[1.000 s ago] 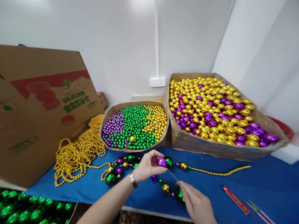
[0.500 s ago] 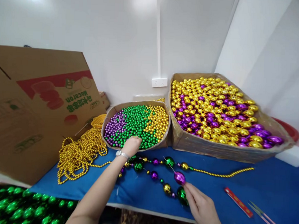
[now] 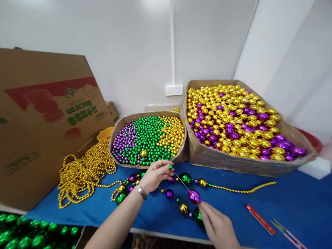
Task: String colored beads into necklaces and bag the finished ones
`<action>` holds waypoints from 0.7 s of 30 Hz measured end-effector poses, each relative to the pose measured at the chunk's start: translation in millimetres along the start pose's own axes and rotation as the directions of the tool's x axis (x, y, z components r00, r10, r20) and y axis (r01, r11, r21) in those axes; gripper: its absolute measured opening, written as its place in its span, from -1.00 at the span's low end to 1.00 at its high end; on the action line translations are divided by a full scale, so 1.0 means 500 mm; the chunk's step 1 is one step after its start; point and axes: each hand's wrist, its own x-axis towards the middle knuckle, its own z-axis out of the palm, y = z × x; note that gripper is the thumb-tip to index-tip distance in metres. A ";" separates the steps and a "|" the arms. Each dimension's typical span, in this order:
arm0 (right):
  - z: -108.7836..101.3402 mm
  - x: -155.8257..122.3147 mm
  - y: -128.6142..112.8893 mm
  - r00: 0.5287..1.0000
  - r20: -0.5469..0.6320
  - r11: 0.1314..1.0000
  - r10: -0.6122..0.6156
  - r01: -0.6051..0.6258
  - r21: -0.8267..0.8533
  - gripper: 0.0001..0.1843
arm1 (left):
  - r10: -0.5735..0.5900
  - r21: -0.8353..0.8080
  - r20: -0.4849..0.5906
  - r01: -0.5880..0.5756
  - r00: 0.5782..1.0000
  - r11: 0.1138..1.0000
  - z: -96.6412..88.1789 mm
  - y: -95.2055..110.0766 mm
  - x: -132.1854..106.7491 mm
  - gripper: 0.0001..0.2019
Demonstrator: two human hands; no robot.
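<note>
My left hand (image 3: 155, 177) pinches a small green bead (image 3: 171, 166) between thumb and fingertips, just off the tip of a thin needle (image 3: 182, 182). A large shiny purple bead (image 3: 194, 196) sits on that needle. At the bead's lower right edge, my right hand (image 3: 219, 225) is closed, holding bead and needle; the needle's rear end is hidden. Beneath the hands lies a strung garland of purple, green and gold beads, with a large green bead (image 3: 185, 178) and a gold bead (image 3: 183, 208). Behind my left hand stands a box of small beads (image 3: 148, 138).
A bigger carton (image 3: 236, 163) of gold and purple beads stands at the right. Gold bead strands (image 3: 82, 176) are heaped at left, before a tall cardboard box (image 3: 43, 133). A red packet (image 3: 260, 218) and pink-handled tweezers (image 3: 296, 241) lie at right; large green beads (image 3: 23, 236) fill the lower left.
My left hand has come out of the small-bead box toward the needle tip, with a small green bead in its fingers. My right hand keeps hold of the purple bead and needle.
</note>
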 end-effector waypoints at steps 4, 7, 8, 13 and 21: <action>-0.004 -0.002 0.003 1.000 -0.016 1.000 -0.004 0.004 -0.028 -0.68 | -0.061 -0.278 0.059 0.075 0.996 0.958 0.031 -0.012 -0.013 -0.72; -0.006 -0.003 0.004 1.000 -0.023 0.998 -0.018 0.016 -0.056 -0.68 | -0.070 -0.323 0.064 0.087 0.995 0.942 0.040 -0.012 -0.015 -0.73; -0.007 -0.003 0.004 1.000 -0.021 0.998 -0.022 0.021 -0.062 -0.68 | -0.070 -0.328 0.060 0.086 0.996 0.941 0.042 -0.011 -0.016 -0.73; -0.005 -0.004 0.003 1.000 -0.001 0.997 -0.025 0.025 -0.066 -0.67 | -0.056 -0.291 0.020 0.060 0.998 0.955 0.050 -0.009 -0.020 -0.71; -0.010 -0.010 0.031 0.986 0.009 0.984 0.164 -0.163 -0.065 -0.67 | 0.169 0.103 -0.061 -0.162 0.984 0.981 0.097 -0.009 -0.014 -0.72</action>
